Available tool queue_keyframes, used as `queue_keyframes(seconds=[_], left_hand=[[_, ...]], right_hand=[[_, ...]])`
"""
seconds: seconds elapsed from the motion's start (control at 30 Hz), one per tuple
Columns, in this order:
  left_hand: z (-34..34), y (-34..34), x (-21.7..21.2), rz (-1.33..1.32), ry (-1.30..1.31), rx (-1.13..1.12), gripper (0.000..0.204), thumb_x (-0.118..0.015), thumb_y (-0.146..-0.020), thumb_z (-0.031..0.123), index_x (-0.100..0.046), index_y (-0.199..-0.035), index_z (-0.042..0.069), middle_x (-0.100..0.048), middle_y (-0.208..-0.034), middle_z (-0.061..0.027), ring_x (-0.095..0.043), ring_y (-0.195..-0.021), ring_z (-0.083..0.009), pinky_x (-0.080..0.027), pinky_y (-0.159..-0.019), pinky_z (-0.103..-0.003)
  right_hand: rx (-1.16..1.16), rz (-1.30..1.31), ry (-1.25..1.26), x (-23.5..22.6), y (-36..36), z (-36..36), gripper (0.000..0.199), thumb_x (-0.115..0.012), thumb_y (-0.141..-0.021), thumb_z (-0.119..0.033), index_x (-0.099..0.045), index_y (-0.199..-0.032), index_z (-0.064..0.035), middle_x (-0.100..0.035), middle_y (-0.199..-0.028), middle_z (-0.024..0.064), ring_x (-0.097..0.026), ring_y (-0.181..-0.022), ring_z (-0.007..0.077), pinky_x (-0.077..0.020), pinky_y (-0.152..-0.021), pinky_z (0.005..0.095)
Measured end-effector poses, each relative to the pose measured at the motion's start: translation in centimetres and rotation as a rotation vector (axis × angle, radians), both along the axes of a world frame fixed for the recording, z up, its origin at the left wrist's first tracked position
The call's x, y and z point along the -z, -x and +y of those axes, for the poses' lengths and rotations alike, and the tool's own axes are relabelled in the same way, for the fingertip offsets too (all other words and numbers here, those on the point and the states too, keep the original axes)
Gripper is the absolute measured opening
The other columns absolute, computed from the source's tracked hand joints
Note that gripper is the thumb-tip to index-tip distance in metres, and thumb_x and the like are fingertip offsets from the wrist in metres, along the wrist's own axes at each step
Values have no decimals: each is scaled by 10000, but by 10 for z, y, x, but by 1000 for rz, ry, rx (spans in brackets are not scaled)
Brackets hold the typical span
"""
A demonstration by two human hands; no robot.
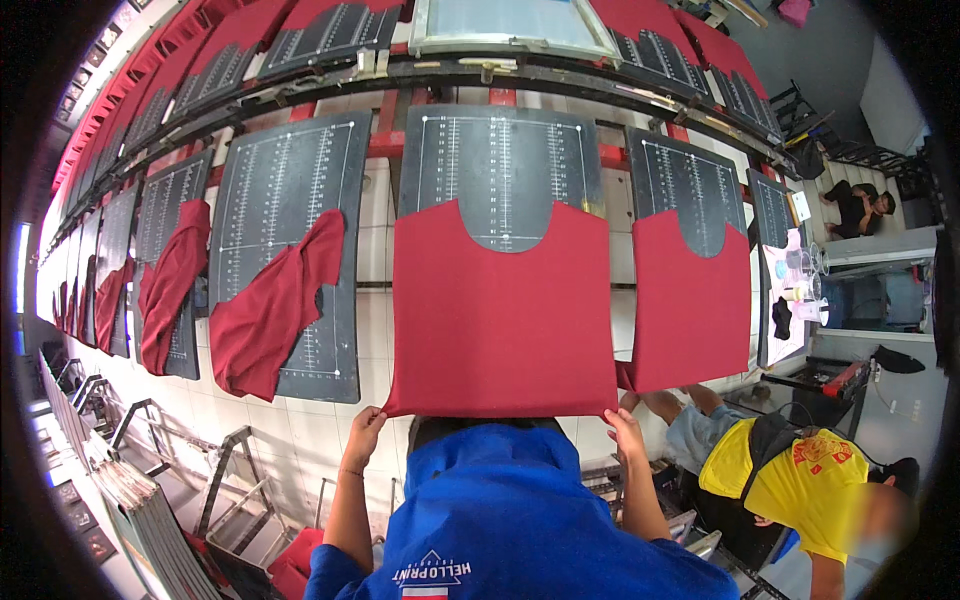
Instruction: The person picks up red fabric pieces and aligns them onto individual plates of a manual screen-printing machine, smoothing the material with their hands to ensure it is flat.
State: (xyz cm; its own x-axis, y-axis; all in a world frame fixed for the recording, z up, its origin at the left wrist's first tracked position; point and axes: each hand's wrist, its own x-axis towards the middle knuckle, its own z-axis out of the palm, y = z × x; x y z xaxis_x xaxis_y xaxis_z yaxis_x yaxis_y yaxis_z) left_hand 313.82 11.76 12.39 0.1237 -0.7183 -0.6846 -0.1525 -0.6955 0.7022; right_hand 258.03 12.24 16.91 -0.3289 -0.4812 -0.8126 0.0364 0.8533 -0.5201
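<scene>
Across the middle dark grey rectangular board (500, 160) with white ruled markings, directly before us, lies a dark red fabric panel (505, 330). It stretches away from our hands toward the far side, its near edge running left to right between them. We see it as about as wide as it is long, so no long axis stands out; the line from neckline to near edge runs far to near. Neither hand is nearer: our left hand (366, 432) pinches the near left corner and our right hand (625, 432) pinches the near right one, fingers narrow on the cloth.

The panel looks flat and smooth, matte and evenly coloured. At its far end a deep U-shaped neckline leaves the board showing, and its near corners draw out into small points at our fingers. We cannot tell how far the board reaches beneath the cloth.

Just to the right, a second dark red panel (690, 300) lies spread on its own board, and to the left a crumpled dark red cloth (275, 310) lies slantwise. Near and to the right, we see a person in a yellow shirt (790, 475); on the far side sits a pale rectangular frame (515, 46).
</scene>
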Motion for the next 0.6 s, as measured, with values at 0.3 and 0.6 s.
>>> queue_keyframes(seconds=[0.3,0.6], left_hand=[[31,5,9,-89,-100,-60,92,-619,-972,119,-613,-974,28,-591,-862,-29,-546,-786,-136,-479,-719,-306],[-242,129,-94,-718,866,317,314,-617,-931,51,-591,-1237,-17,-593,-1178,-238,-567,-1077,-405,-452,-962,-471]], right_hand=[[-48,285,137,6,-10,14,304,-732,-914,-275,-662,-1124,-68,-661,-1048,43,-569,-975,175,-450,-821,345],[-826,919,938,-44,-80,-274,500,-618,-958,-152,-494,-1410,22,-521,-1439,214,-491,-1308,402,-384,-1103,468]])
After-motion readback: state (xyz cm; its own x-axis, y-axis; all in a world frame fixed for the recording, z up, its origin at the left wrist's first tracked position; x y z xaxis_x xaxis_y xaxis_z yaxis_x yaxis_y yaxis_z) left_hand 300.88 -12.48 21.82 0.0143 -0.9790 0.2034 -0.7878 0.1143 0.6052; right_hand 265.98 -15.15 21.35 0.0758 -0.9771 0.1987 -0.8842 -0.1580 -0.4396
